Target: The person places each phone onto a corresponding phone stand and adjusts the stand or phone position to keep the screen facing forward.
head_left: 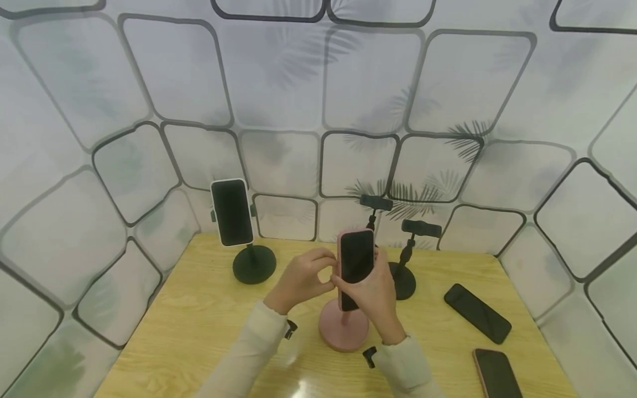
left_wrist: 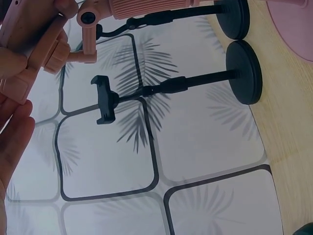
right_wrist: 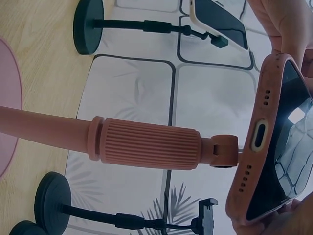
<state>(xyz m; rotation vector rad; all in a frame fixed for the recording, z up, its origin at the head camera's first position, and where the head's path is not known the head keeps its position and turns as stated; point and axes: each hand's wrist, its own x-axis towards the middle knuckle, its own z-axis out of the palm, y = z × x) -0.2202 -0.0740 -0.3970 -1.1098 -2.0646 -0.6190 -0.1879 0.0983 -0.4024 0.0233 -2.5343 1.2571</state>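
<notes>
A phone in a pink case (head_left: 356, 257) stands upright, screen toward me, at the head of a pink phone stand (head_left: 343, 336). The stand's ribbed neck (right_wrist: 151, 143) runs up behind the phone, and its clamp (left_wrist: 58, 55) shows against the phone's back. My left hand (head_left: 304, 277) pinches the clamp at the phone's left edge with thumb and forefinger. From the other side my right hand (head_left: 374, 296) grips the phone, thumb across the lower front and fingers round the right edge, partly hidden behind it.
At the back left, a white-framed phone (head_left: 232, 213) sits in a dark green stand (head_left: 254, 265). Two black phone stands (head_left: 422, 228) with bare clamps are behind my right hand. Two phones lie at the right, a black one (head_left: 478, 313) and a pink-edged one (head_left: 497, 376).
</notes>
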